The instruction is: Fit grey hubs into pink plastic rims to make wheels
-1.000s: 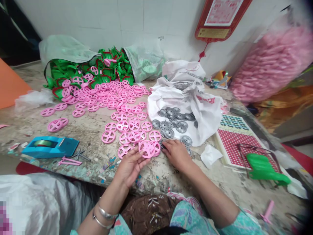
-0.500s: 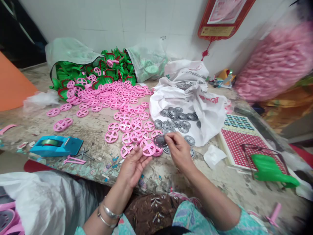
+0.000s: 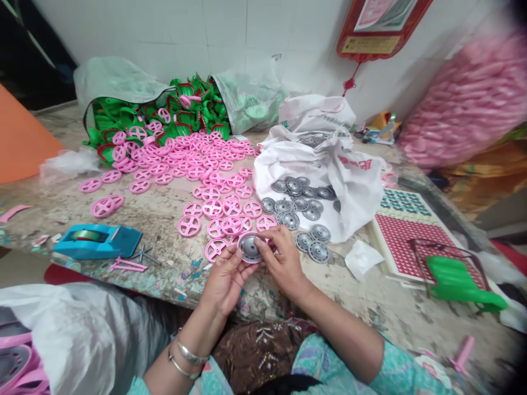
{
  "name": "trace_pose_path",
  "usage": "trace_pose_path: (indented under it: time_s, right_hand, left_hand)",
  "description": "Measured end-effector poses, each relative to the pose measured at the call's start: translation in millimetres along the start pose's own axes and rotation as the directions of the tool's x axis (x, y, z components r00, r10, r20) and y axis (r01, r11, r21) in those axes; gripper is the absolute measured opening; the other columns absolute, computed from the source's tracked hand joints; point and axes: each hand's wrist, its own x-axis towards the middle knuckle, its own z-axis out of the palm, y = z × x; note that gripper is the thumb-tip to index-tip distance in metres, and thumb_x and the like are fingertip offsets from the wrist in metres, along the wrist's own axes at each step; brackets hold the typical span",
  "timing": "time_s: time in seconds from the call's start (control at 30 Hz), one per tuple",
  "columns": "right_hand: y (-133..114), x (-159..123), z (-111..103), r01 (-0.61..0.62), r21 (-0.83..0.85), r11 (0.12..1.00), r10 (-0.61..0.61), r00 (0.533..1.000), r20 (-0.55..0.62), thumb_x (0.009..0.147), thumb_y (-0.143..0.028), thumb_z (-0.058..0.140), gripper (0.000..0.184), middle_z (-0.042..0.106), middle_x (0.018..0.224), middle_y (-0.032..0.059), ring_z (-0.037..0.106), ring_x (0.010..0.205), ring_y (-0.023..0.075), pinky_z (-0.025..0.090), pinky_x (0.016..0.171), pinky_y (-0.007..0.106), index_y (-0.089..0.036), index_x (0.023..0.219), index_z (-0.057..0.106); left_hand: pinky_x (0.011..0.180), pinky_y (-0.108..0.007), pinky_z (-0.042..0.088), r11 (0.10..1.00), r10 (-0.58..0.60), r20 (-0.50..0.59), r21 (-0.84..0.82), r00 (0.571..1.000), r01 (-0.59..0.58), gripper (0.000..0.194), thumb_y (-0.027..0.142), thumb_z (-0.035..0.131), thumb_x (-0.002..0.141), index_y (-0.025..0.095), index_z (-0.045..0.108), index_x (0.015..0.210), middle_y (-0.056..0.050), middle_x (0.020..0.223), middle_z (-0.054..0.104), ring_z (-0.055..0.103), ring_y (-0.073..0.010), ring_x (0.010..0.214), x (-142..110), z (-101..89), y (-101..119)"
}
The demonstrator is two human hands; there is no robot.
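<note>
My left hand (image 3: 226,274) grips a pink plastic wheel by its lower left edge, fingers underneath. A grey hubcap disc (image 3: 249,248) lies over the face of that wheel, so only a thin pink rim shows around it. On the disc's right edge my right hand (image 3: 282,260) is closed, thumb on top. Whether the disc is fully seated I cannot tell. Many loose pink wheels (image 3: 190,225) spread over the table just beyond my hands. Several grey discs (image 3: 318,252) lie to the right of my right hand, others on a white bag (image 3: 358,192).
A blue tape dispenser (image 3: 96,241) stands left, beside pink sticks (image 3: 127,264). Green plastic parts (image 3: 193,115) spill from a bag at the back. On the right are a sticker sheet (image 3: 415,233), eyeglasses (image 3: 448,247) and a green piece (image 3: 461,285). A white sack (image 3: 94,334) sits front left.
My right hand has moved left and brought the grey disc onto the pink wheel, covering its spokes. My left hand keeps its hold, nearly in place.
</note>
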Motion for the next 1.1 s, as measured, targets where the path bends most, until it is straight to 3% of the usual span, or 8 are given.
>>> trace_pose_path:
  time_s: [0.17, 0.33, 0.47, 0.6, 0.7, 0.83, 1.0, 1.1]
  right_hand:
    - [1, 1, 0, -0.141, 0.111, 0.984, 0.134, 0.989, 0.064, 0.088, -0.030, 0.057, 0.020, 0.052, 0.093, 0.0021, 0.051, 0.079, 0.0140, 0.043, 0.072, 0.028, -0.023, 0.107, 0.057]
    - [0, 5, -1, -0.361, 0.327, 0.873, 0.289, 0.924, 0.250, 0.083, -0.036, 0.061, 0.035, 0.055, 0.083, 0.0000, 0.051, 0.072, 0.0140, 0.044, 0.067, 0.028, -0.023, 0.115, 0.052]
    - [-1, 11, -6, -0.453, 0.414, 0.789, 0.281, 0.866, 0.413, 0.082, -0.038, 0.062, 0.033, 0.061, 0.095, 0.0030, 0.056, 0.086, 0.0162, 0.045, 0.079, 0.032, -0.022, 0.110, 0.056]
    - [3, 15, -10, -0.513, 0.458, 0.726, 0.249, 0.817, 0.520, 0.078, -0.037, 0.066, 0.035, 0.061, 0.100, 0.0037, 0.056, 0.088, 0.0154, 0.045, 0.078, 0.029, -0.021, 0.108, 0.058]
    - [7, 14, -10, -0.527, 0.466, 0.710, 0.264, 0.814, 0.518, 0.077, -0.037, 0.067, 0.032, 0.063, 0.096, 0.0031, 0.057, 0.085, 0.0147, 0.045, 0.077, 0.029, -0.020, 0.104, 0.060]
    - [7, 9, -4, -0.519, 0.488, 0.701, 0.325, 0.843, 0.430, 0.075, -0.038, 0.067, 0.031, 0.064, 0.090, 0.0021, 0.058, 0.081, 0.0152, 0.046, 0.075, 0.030, -0.020, 0.100, 0.060]
    - [-3, 7, 6, -0.562, 0.602, 0.568, 0.443, 0.825, 0.352, 0.073, -0.042, 0.069, 0.039, 0.060, 0.080, -0.0010, 0.054, 0.063, 0.0125, 0.046, 0.055, 0.024, -0.023, 0.102, 0.052]
    - [-8, 5, 9, -0.579, 0.638, 0.508, 0.438, 0.811, 0.387, 0.073, -0.043, 0.069, 0.040, 0.057, 0.080, -0.0023, 0.054, 0.062, 0.0124, 0.049, 0.058, 0.026, -0.025, 0.099, 0.045]
  left_hand:
    - [0.073, -0.032, 0.058, 1.000, 0.009, -0.001, 0.021, 1.000, -0.009, 0.032, 0.014, 0.076, 0.069, 0.015, 0.058, 0.095, -0.005, 0.093, 0.069, 0.067, -0.0167, 0.079, 1, -1.9, 3]
    - [0.069, -0.031, 0.059, 0.998, 0.010, -0.007, 0.055, 1.000, -0.010, 0.034, 0.015, 0.078, 0.066, 0.015, 0.058, 0.093, -0.004, 0.089, 0.070, 0.067, -0.0159, 0.075, -1, -3.4, 9]
    - [0.069, -0.030, 0.059, 0.996, -0.003, 0.005, 0.091, 1.000, 0.002, 0.034, 0.018, 0.080, 0.063, 0.015, 0.061, 0.091, -0.003, 0.085, 0.070, 0.067, -0.0154, 0.072, -3, -4.1, 11]
    - [0.063, -0.026, 0.058, 0.992, -0.027, 0.011, 0.125, 1.000, 0.025, 0.035, 0.021, 0.082, 0.061, 0.016, 0.062, 0.088, -0.002, 0.080, 0.071, 0.067, -0.0141, 0.066, -3, -3.4, 11]
    - [0.060, -0.024, 0.057, 0.989, -0.027, 0.006, 0.146, 1.000, 0.026, 0.033, 0.021, 0.082, 0.061, 0.016, 0.063, 0.087, -0.002, 0.079, 0.070, 0.066, -0.0134, 0.065, -3, -3.5, 11]
    - [0.064, -0.025, 0.057, 0.986, 0.001, -0.015, 0.164, 1.000, 0.001, 0.029, 0.021, 0.079, 0.065, 0.017, 0.063, 0.089, -0.002, 0.083, 0.070, 0.066, -0.0132, 0.068, -4, 0.1, 10]
    - [0.086, -0.027, 0.050, 0.939, 0.157, 0.109, 0.293, 0.982, -0.182, 0.042, 0.017, 0.076, 0.068, 0.021, 0.061, 0.107, -0.004, 0.110, 0.066, 0.062, -0.0169, 0.098, -8, 14.2, 3]
    - [0.087, -0.029, 0.049, 0.894, 0.220, 0.150, 0.364, 0.964, -0.261, 0.034, 0.024, 0.069, 0.076, 0.020, 0.061, 0.109, -0.006, 0.113, 0.065, 0.060, -0.0196, 0.103, -8, 17.1, 1]
